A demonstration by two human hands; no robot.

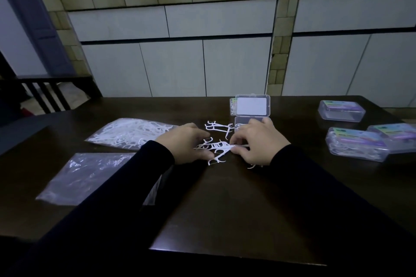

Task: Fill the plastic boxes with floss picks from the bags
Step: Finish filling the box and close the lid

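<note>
The open plastic box (pixel 248 122) sits just beyond the right hand (pixel 258 144), partly hidden by it. Both hands curl over the loose floss picks (pixel 216 149) between them, the right hand pinching several and the left hand (pixel 186 144) touching the pile, its grip unclear. Judging from the tangle, the picks may snag and scatter when lifted.

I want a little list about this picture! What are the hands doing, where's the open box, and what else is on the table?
left hand: gathers loose floss picks
right hand: pinches picks from the same pile
open box: behind the hands, lid up
full bag: left, holds picks
flat bag: nearer, looks empty
closed boxes: three, right side
table: dark wood
</note>
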